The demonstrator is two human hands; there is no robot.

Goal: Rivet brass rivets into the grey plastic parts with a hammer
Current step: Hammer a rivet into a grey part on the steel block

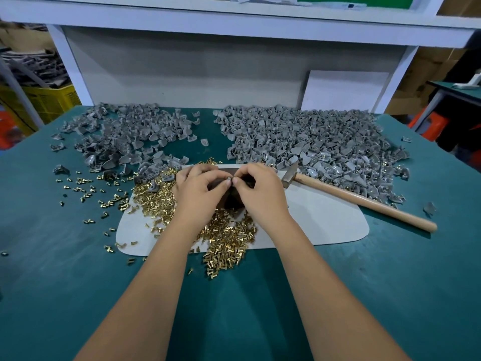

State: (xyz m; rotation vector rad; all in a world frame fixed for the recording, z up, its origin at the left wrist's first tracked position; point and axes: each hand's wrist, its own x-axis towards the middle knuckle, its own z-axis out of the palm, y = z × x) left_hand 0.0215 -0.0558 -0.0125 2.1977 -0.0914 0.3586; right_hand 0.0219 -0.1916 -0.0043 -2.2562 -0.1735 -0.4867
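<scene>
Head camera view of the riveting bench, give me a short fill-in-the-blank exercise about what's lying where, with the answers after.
1. The wooden-handled hammer lies to the ____ of both hands, held by neither.
2. The left hand and right hand pinch one small grey plastic part ____ them.
3. The loose brass rivets are heaped partly on a flat ____ board.
4. Two heaps of grey plastic parts lie on the ____ table mat.

Missing words: right; between; white; green

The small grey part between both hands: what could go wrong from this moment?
The grey part is only pinched by fingertips of the left hand and right hand; it could slip into the loose brass rivets. The hammer lies on parts and might roll.
</scene>
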